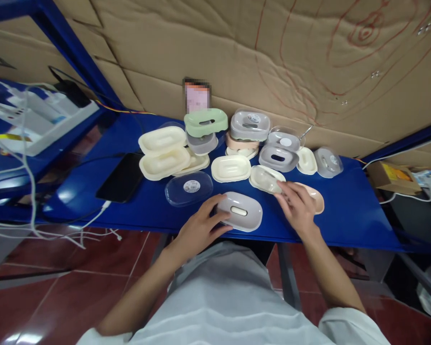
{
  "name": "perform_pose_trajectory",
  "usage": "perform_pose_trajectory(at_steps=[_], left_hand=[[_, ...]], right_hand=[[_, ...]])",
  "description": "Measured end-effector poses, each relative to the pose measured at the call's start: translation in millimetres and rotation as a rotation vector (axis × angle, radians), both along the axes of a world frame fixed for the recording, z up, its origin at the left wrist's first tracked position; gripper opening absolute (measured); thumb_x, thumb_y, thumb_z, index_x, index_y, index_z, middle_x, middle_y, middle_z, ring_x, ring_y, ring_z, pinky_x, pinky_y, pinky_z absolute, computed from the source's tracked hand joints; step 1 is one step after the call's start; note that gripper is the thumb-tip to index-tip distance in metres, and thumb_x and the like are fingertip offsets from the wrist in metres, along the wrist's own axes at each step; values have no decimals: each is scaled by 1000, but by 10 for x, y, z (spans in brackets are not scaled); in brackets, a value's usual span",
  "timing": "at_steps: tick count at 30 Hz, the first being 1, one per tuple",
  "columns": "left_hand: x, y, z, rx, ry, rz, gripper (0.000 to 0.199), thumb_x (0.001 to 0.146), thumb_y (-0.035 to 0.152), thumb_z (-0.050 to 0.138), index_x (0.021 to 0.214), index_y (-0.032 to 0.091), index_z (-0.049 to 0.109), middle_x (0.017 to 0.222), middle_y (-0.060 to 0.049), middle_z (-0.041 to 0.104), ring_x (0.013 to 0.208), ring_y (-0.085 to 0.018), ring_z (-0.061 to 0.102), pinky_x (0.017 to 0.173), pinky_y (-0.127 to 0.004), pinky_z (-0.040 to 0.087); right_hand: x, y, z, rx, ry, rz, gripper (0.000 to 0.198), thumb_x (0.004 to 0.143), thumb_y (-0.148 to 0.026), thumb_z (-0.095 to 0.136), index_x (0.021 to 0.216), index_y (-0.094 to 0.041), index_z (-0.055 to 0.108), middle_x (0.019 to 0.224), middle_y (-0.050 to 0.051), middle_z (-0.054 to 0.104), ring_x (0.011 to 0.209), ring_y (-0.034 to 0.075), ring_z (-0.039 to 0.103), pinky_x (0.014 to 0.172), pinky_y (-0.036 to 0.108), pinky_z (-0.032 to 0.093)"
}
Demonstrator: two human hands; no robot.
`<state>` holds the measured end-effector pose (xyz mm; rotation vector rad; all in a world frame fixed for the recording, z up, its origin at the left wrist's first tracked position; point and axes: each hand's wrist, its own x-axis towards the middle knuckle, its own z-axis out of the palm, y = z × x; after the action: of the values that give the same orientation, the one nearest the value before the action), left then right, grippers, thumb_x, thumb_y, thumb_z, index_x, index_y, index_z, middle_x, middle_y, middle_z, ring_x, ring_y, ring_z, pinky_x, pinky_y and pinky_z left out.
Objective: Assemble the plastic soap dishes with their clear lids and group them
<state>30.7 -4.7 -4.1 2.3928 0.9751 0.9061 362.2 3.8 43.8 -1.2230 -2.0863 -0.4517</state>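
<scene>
My left hand (200, 224) grips the left end of a grey soap dish (241, 211) with an oval slot, lying at the front edge of the blue table (348, 211). My right hand (297, 207) rests over a pink dish (316, 197), its fingertips touching a clear-lidded cream dish (266, 178). Whether the right hand actually grips either one cannot be told. Behind them lie several more soap dishes: cream ones (163, 152), a green one (206, 121), grey ones (250, 125) and a loose clear lid (188, 188).
A black phone (120, 178) with a white cable lies at the table's left. A white tray (39, 120) with boxes and cables sits on the blue shelf to the left. Cardboard lines the wall behind. A cardboard box (388, 175) stands at the right.
</scene>
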Motion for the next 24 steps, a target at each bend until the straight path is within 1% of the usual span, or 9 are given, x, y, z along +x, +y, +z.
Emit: perform_pose_trajectory(at_steps=[3,6,8,11,14,16,18,21,24], left_hand=[[-6,5,5,-101,-12,31,37,102,37,74,137,27,65,167,-14,46,152,-33,55,121,-52,56],[-14,27,20,-173,-58,65,77,97,40,80,163,30,41,175,-17,35,158,-36,47,121,-55,55],[-18,42,21,-192,-56,50,88,97,40,80,169,33,30,178,-17,30,160,-37,44,121,-55,55],[-21,49,-10,-182,-36,3,75,101,38,76,167,39,38,177,-13,34,155,-35,51,122,-55,54],[-18,41,-61,-129,-60,7,65,101,38,75,161,39,49,172,-12,41,150,-34,57,120,-55,56],[-17,36,-87,-90,-72,14,62,101,39,74,159,39,52,169,-12,44,148,-33,58,118,-54,58],[-17,34,-98,-64,-80,16,59,102,39,74,157,38,54,166,-12,46,145,-33,60,116,-53,60],[-21,38,-102,-37,-91,11,56,102,39,73,156,37,56,164,-12,48,140,-32,64,113,-52,62],[-22,41,-125,9,-100,15,52,102,37,74,152,35,59,159,-13,52,134,-30,67,112,-51,63]], right_hand=[[-118,-290,-58,-40,44,147,65,100,-16,75,160,-31,56,122,8,79,106,24,78,94,37,65],[-185,-438,-149,-125,93,254,66,100,-12,73,160,-29,54,127,9,79,114,26,78,95,40,67],[-187,-470,-217,-188,127,286,63,100,-8,70,159,-28,55,132,10,77,123,26,75,99,42,66],[-178,-490,-298,-308,136,300,56,104,-6,60,155,-28,57,142,11,73,139,27,67,110,48,62],[-225,-518,-333,-406,115,271,53,109,-21,59,160,-27,50,156,14,64,156,32,51,120,58,55],[-296,-535,-341,-430,69,248,65,107,-39,65,167,-25,43,167,18,52,162,36,40,124,64,49],[-378,-544,-350,-431,-1,235,79,102,-48,72,171,-27,38,173,18,43,165,39,33,127,65,45],[-464,-550,-368,-414,-51,221,84,100,-39,76,173,-30,34,173,15,44,166,37,32,127,60,47],[-480,-563,-379,-404,-65,215,81,100,-31,77,172,-29,38,171,16,47,166,37,32,127,58,48]])
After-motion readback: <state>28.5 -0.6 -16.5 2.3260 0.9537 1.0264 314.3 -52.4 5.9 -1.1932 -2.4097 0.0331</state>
